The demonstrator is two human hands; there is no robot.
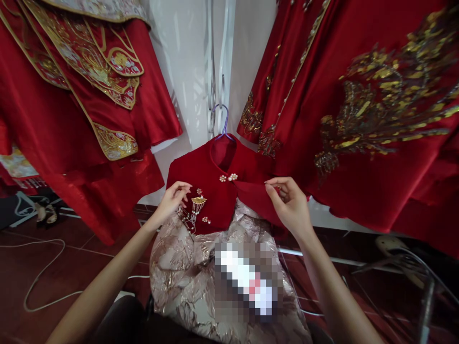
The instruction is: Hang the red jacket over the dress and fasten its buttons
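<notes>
A short red velvet jacket (201, 167) hangs before me on a purple hanger (225, 122). Its collar is fastened by a pearl flower clasp (228, 177). My right hand (290, 203) pinches the edge of its right front panel and lifts it outward, so the red lining (251, 193) shows. Against the jacket's left side, my left hand (175, 197) has thumb and fingers pressed together; whether it grips the velvet or something tiny is unclear. Beside those fingertips is a gold fan-shaped ornament (199, 200) with hanging beads. Lower down sits another small pearl clasp (206, 220).
Shiny patterned fabric (179, 277) spreads below the jacket, with a pixelated object (247, 282) on it. Embroidered red garments (143, 100) hang left and sequined ones (358, 181) right. A white cable (62, 258) crosses the tiled floor; a metal-legged chair (426, 296) stands at right.
</notes>
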